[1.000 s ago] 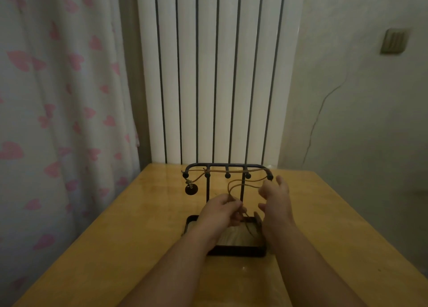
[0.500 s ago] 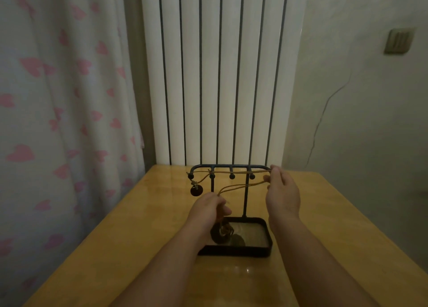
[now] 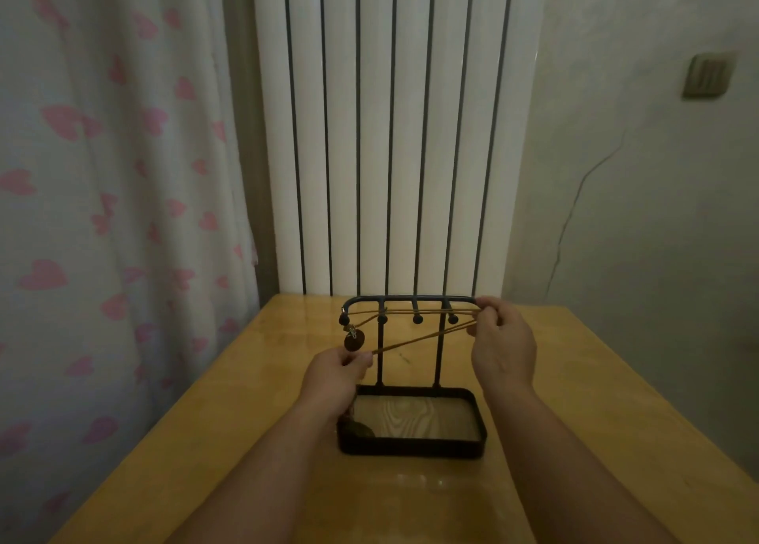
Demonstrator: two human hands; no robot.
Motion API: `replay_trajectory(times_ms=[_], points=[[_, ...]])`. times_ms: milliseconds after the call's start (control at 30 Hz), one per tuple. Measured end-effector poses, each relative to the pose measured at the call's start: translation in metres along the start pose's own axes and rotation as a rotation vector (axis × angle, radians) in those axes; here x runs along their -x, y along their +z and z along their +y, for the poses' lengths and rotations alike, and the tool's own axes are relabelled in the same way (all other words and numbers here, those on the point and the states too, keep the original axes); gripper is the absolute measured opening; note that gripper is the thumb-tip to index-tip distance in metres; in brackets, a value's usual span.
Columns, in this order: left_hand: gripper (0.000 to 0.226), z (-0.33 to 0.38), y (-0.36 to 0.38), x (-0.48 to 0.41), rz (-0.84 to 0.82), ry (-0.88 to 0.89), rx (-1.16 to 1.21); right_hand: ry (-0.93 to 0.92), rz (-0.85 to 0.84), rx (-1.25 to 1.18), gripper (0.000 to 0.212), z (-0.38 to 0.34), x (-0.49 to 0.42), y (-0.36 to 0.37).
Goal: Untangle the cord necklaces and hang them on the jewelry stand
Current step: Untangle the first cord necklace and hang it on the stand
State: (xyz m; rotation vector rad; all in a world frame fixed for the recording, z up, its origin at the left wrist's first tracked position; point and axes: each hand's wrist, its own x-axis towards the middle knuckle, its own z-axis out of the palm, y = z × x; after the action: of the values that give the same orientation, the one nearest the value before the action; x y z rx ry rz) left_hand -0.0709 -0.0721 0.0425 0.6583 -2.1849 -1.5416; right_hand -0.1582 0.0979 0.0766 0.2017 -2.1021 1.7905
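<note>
Head: taut cord (image 3: 423, 338) in right hand (image 3: 503, 344)

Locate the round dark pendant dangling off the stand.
In the head view, the pendant hangs left of centre, under the left end of the top bar of the jewelry stand, just above the left hand.

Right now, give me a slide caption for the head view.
Left hand and right hand hold a cord necklace taut across the jewelry stand, beside a hanging pendant.

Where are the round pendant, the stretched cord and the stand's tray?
round pendant (image 3: 354, 341): head view, middle of the disc.
stretched cord (image 3: 425, 337): head view, its middle stretch.
stand's tray (image 3: 410, 447): head view, front rim.
</note>
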Motion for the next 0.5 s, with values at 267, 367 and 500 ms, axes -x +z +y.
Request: replay_trajectory(times_ms=[267,367,500], points=[[0.029,0.011,-0.021,-0.008,-0.003,0.025,-0.098,0.010,0.034,-0.008,0.029,0.001,0.002,0.002],[0.039,0.018,-0.027,-0.007,0.051,-0.135,0.218,0.027,0.043,-0.015,0.029,0.000,0.001,0.003],[0.030,0.016,-0.043,-0.013,-0.007,-0.236,0.552,0.025,0.048,-0.012,0.030,0.000,0.001,0.003]])
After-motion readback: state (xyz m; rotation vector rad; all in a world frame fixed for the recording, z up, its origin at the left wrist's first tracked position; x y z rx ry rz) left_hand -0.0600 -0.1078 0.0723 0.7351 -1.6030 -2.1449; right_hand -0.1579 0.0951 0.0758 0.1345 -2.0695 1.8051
